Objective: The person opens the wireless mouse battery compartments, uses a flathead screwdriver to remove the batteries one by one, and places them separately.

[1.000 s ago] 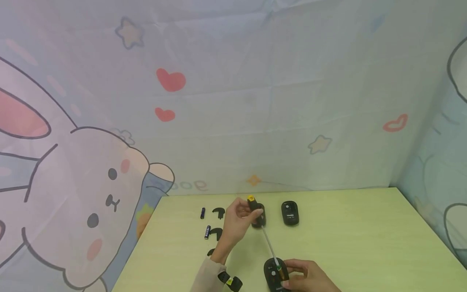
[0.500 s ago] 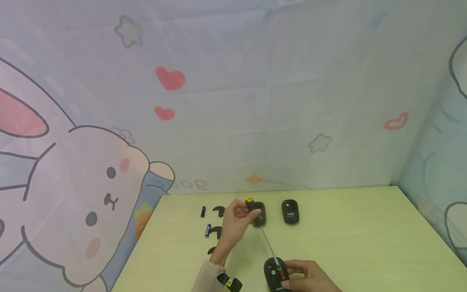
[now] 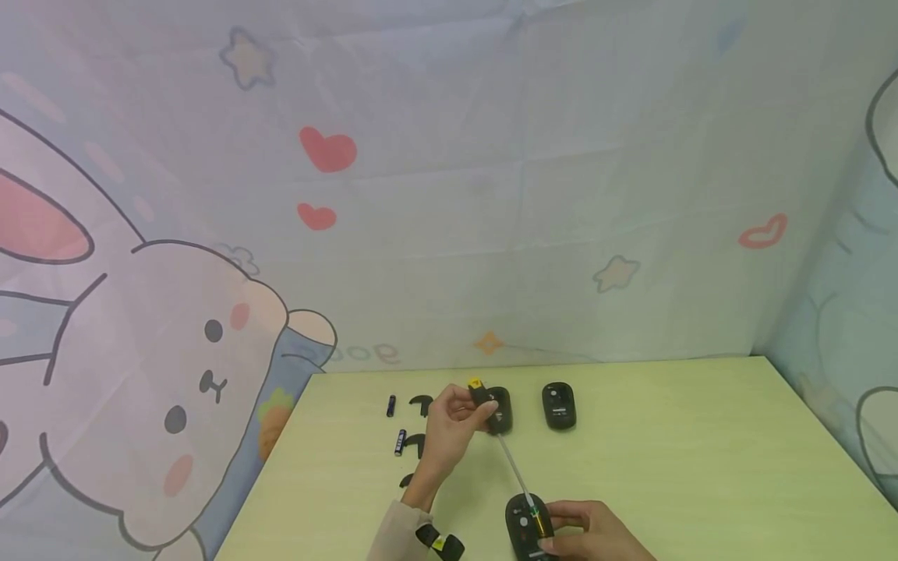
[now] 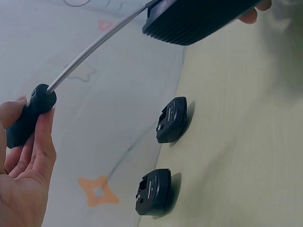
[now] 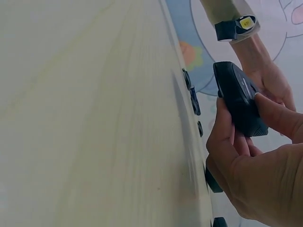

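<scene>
My left hand (image 3: 449, 436) grips the black, yellow-ended handle of a screwdriver (image 3: 514, 465), whose long metal shaft slants down to the right. In my right hand (image 3: 595, 534) is a black computer mouse (image 3: 521, 530), held between thumb and fingers with its underside facing up. A gold-and-green battery (image 3: 539, 523) lies in the mouse's open slot, and the screwdriver tip meets the slot at the battery's far end. From the left wrist, the held mouse (image 4: 189, 26) shows above the table, the shaft running into its edge. The right wrist view shows the mouse (image 5: 239, 99) side-on, its slot hidden.
Two more black mice lie underside up at the back, one mouse (image 3: 501, 413) beside my left hand and another mouse (image 3: 559, 407) to its right. Left of my arm are two loose batteries (image 3: 400, 442) and several black curved covers (image 3: 422, 403). A printed cloth (image 3: 449, 195) hangs behind the table.
The screwdriver handle has tilted slightly to the left with my left hand. The battery in the slot shows brighter gold, and the held mouse has shifted very slightly left.
</scene>
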`<state>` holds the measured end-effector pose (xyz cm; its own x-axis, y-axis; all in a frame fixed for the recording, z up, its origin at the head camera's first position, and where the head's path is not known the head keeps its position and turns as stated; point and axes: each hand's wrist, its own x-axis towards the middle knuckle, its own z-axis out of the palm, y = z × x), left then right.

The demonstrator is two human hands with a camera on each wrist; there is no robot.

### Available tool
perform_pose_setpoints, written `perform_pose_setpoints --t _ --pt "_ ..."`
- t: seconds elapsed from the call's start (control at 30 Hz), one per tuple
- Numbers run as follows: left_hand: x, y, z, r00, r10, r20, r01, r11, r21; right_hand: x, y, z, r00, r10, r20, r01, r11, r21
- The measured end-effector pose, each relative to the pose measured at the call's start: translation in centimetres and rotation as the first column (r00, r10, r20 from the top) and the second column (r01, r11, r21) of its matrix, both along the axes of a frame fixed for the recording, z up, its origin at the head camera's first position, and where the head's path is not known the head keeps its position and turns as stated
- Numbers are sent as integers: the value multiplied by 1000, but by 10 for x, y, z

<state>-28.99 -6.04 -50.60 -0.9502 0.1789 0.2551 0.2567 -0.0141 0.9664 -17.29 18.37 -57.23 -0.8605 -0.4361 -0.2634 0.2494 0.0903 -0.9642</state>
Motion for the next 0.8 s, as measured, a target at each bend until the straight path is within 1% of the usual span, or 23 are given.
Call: perform_pose_setpoints --t 0.13,0.2,0.37,0.47,0.6,0.8 --pt "1 -1 -1 1000 6 4 -6 1000 14 0 -2 3 999 -10 35 9 1000 27" --pt "1 -1 -1 1000 16 6 -16 1000 5 0 -3 3 999 -14 49 12 999 37" --pt "2 -2 -2 999 41 -1 -41 999 -23 -1 -4 3 999 -12 52 10 999 38" --pt "1 -2 0 999 46 -9 -46 999 -5 -2 -5 6 998 -26 49 24 999 37" --pt "0 -6 9 998 66 -19 -65 997 37 -2 -4 13 997 -57 44 56 998 28" --pt "-3 -16 26 995 95 -35 -93 994 56 -2 -2 22 995 -87 55 86 996 27"
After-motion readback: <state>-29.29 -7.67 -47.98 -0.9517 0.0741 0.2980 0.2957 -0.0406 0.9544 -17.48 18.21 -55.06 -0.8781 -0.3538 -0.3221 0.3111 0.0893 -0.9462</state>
